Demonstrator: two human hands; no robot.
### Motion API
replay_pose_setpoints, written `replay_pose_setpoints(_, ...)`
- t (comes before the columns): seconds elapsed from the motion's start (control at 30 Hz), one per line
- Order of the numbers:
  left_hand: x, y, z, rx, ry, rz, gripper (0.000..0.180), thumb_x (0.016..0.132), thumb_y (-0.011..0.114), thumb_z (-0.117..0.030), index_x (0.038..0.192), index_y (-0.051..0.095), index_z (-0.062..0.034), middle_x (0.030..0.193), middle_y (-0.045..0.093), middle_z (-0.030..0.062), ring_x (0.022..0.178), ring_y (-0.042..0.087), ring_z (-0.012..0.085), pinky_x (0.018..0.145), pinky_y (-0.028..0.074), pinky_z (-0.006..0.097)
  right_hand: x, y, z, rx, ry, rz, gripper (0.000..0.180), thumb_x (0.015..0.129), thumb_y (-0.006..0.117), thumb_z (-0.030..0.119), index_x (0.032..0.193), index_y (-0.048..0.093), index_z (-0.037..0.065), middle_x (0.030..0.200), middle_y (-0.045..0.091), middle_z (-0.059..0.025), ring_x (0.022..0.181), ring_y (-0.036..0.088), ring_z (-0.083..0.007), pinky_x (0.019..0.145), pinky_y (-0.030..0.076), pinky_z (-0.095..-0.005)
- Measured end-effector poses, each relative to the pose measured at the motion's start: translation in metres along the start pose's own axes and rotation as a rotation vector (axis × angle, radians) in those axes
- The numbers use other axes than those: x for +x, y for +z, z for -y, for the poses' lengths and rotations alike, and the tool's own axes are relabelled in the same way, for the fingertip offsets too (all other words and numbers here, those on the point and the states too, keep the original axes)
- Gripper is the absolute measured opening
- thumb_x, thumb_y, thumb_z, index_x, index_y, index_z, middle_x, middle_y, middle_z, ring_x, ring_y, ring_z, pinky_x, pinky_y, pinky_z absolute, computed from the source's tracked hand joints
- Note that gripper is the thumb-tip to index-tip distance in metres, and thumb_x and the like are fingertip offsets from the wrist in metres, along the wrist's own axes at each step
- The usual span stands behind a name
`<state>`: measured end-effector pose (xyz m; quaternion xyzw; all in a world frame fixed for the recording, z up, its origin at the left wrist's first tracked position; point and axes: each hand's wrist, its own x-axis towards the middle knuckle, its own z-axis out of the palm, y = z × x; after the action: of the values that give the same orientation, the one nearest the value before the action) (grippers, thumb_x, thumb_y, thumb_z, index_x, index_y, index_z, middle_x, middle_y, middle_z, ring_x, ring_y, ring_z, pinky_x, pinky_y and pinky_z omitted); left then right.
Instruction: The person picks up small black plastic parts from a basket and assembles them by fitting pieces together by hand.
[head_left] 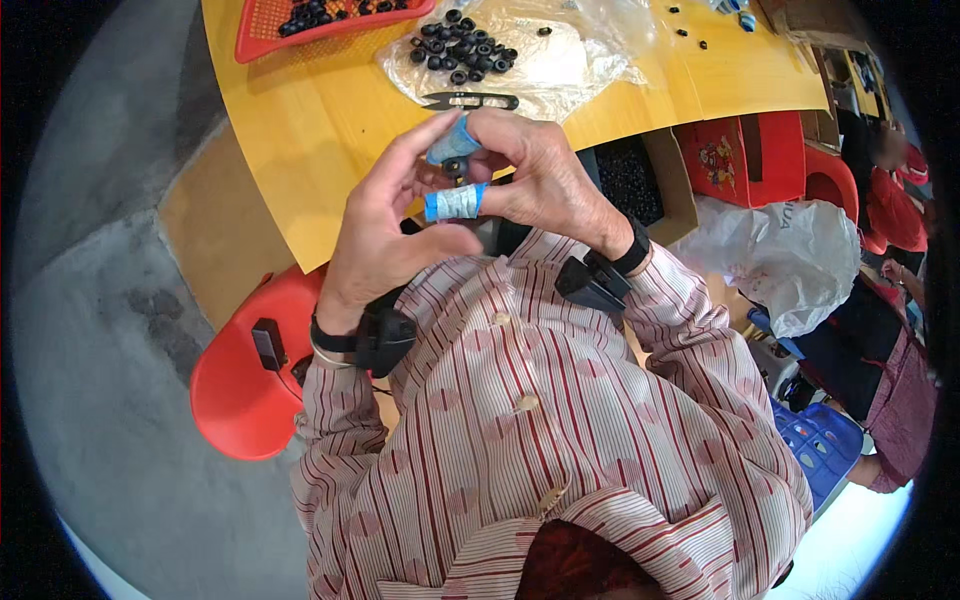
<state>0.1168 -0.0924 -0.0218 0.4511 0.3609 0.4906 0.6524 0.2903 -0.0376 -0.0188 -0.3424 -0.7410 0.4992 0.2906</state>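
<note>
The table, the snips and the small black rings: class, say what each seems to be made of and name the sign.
Table: wood or laminate, smooth yellow-orange, faint grain.
Snips: metal, dark grey with a dull shine.
Black rings: probably rubber or plastic, matt, lying on a clear plastic bag, which is thin and crinkled.

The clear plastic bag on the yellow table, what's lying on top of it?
A pile of small black rings sits on the clear plastic bag, and black thread snips lie at its near edge. Whatever is under the crumpled bag can't be made out.
</note>
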Motion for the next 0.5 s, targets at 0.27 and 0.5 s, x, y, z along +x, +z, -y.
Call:
replay_pose_setpoints(0.27, -0.004, 0.01, 0.013, 0.199, 0.131, -0.125, 0.074, 0.068, 0.082, -0.022, 0.129, 0.047, 0.0011, 0.113, 0.054, 0.0104, 0.096, 0.056, 0.016, 0.081, 0.047, 0.027, -0.009, 0.001, 0.002, 0.009, -0.021, -0.035, 0.033, 0.065, 0.074, 0.009, 0.076, 0.044, 0.004, 0.067, 0.043, -0.0033, 0.061, 0.045, -0.0145, 0.053, 0.041, -0.028)
replay_pose_setpoints(0.5, -0.002, 0.007, 0.004, 0.684, 0.375, -0.08, 0.074, 0.065, 0.079, -0.036, 0.123, 0.051, 0.0005, 0.105, 0.059, 0.0142, 0.093, 0.061, 0.023, 0.077, 0.05, 0.031, -0.013, 0.001, -0.003, -0.013, -0.056, -0.063, 0.03, 0.069, 0.081, 0.018, 0.081, 0.058, 0.005, 0.064, 0.043, 0.0064, 0.059, 0.041, -0.002, 0.051, 0.038, -0.0185)
